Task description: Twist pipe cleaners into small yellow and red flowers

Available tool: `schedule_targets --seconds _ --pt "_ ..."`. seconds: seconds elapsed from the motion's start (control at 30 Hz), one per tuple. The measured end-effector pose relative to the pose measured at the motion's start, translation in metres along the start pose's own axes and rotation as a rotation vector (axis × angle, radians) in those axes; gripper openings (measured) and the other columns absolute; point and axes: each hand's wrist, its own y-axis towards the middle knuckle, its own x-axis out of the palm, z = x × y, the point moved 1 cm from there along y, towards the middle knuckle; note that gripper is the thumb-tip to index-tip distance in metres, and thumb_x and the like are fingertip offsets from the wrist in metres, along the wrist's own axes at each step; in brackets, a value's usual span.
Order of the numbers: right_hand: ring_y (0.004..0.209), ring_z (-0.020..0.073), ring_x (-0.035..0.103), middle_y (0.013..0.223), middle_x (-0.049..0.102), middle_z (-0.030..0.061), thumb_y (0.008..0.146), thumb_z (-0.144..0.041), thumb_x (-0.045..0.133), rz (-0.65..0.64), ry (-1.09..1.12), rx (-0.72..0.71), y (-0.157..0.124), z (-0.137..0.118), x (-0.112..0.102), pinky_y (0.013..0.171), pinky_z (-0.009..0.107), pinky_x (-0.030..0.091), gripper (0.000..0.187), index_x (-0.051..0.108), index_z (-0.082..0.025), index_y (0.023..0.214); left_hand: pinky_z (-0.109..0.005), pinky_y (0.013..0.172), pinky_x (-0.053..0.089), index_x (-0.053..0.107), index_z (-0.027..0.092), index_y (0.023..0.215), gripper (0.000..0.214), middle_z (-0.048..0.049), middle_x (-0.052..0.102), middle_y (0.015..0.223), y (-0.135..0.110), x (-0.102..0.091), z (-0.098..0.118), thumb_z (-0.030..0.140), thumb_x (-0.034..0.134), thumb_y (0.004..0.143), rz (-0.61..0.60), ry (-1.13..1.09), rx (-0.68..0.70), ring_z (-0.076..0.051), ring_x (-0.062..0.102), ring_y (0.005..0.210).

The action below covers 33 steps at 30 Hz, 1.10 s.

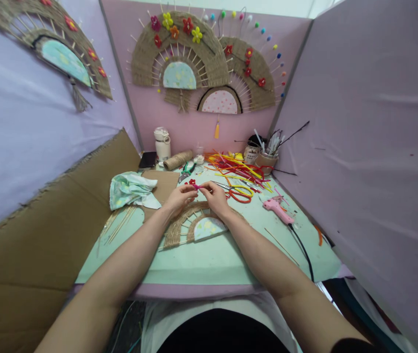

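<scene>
My left hand and my right hand meet above a half-woven jute fan that lies on the green table. Both hands have their fingers pinched on a thin pink pipe cleaner stretched between them. A small red flower sits just beyond the fingertips. The fan has a pale patterned paper centre and wooden ribs.
A pink glue gun with a black cord lies to the right. Scissors and a heap of coloured pipe cleaners sit behind. Folded cloth, skewers, a twine roll, a cup and cardboard stand left. Finished fans hang on the walls.
</scene>
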Motion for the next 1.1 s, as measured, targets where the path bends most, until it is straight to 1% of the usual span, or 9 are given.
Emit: schedule_targets --seconds 0.13,0.23,0.37,0.5,0.57,0.7,0.83,0.93,1.1 --pt "0.070 0.0140 0.053 0.075 0.062 0.0030 0.080 -0.036 0.047 0.055 -0.031 0.032 0.0031 0.0044 -0.0019 0.067 0.025 0.041 0.024 0.060 -0.016 0.077 -0.026 0.070 0.044 0.064 0.018 0.088 0.039 -0.0052 0.065 0.089 0.0000 -0.0019 0.0024 0.035 0.078 0.054 0.019 -0.004 0.004 -0.014 0.061 0.078" --pt "0.069 0.0135 0.052 0.074 0.062 0.0024 0.081 -0.037 0.046 0.036 -0.040 0.044 0.0036 0.0055 -0.0015 0.067 0.025 0.041 0.025 0.059 -0.016 0.076 -0.025 0.069 0.043 0.064 0.019 0.088 0.039 -0.0053 0.065 0.092 -0.0001 -0.0017 0.0034 0.036 0.077 0.055 0.025 0.024 0.025 -0.015 0.061 0.081" --pt "0.070 0.0134 0.053 0.074 0.062 0.0021 0.079 -0.037 0.048 -0.011 -0.002 0.050 0.0027 0.0046 0.0001 0.068 0.025 0.040 0.025 0.060 -0.016 0.077 -0.025 0.069 0.042 0.064 0.018 0.086 0.037 -0.0060 0.064 0.092 0.0002 -0.0013 0.0025 0.037 0.076 0.057 -0.020 0.050 0.029 -0.017 0.058 0.089" --pt "0.069 0.0133 0.053 0.071 0.061 0.0016 0.077 -0.038 0.050 -0.046 0.046 0.081 0.0030 0.0058 0.0018 0.066 0.025 0.040 0.025 0.059 -0.015 0.073 -0.024 0.068 0.042 0.062 0.020 0.090 0.039 -0.0048 0.062 0.096 0.0011 -0.0030 0.0010 0.037 0.075 0.058 -0.068 0.042 0.040 -0.016 0.057 0.089" --pt "0.067 0.0129 0.052 0.070 0.060 0.0011 0.077 -0.039 0.051 -0.047 0.068 0.103 0.0035 0.0072 0.0027 0.064 0.024 0.040 0.025 0.058 -0.015 0.071 -0.024 0.069 0.041 0.062 0.020 0.089 0.038 -0.0030 0.061 0.093 0.0011 -0.0038 0.0006 0.037 0.075 0.058 -0.092 0.035 0.049 -0.015 0.056 0.088" --pt "0.065 0.0126 0.050 0.067 0.058 0.0001 0.075 -0.040 0.053 -0.048 0.105 0.131 0.0039 0.0093 0.0042 0.062 0.024 0.039 0.026 0.058 -0.015 0.070 -0.023 0.070 0.041 0.060 0.017 0.079 0.030 -0.0002 0.057 0.084 -0.0005 -0.0033 0.0008 0.036 0.075 0.061 -0.116 0.020 0.039 -0.012 0.053 0.082" --pt "0.063 0.0117 0.048 0.066 0.057 -0.0009 0.073 -0.042 0.056 -0.074 0.160 0.176 0.0037 0.0083 0.0053 0.061 0.023 0.038 0.027 0.058 -0.015 0.069 -0.023 0.070 0.041 0.060 0.016 0.073 0.027 0.0004 0.056 0.077 -0.0020 -0.0018 0.0019 0.033 0.076 0.061 -0.093 -0.011 0.015 -0.010 0.052 0.077" --pt "0.062 0.0108 0.047 0.065 0.056 -0.0014 0.071 -0.043 0.058 -0.099 0.214 0.218 0.0030 0.0056 0.0056 0.060 0.023 0.036 0.028 0.058 -0.015 0.068 -0.022 0.069 0.041 0.060 0.014 0.073 0.024 -0.0002 0.056 0.076 -0.0016 -0.0017 0.0016 0.029 0.076 0.061 -0.082 -0.087 -0.015 -0.010 0.051 0.074" --pt "0.057 0.0086 0.040 0.060 0.051 -0.0041 0.070 -0.045 0.059 -0.174 0.330 0.270 0.0009 0.0006 0.0047 0.057 0.021 0.033 0.030 0.057 -0.015 0.069 -0.024 0.069 0.042 0.062 0.014 0.076 0.023 -0.0015 0.058 0.076 -0.0002 -0.0037 0.0003 0.023 0.076 0.061 -0.135 -0.178 -0.093 -0.010 0.052 0.072"
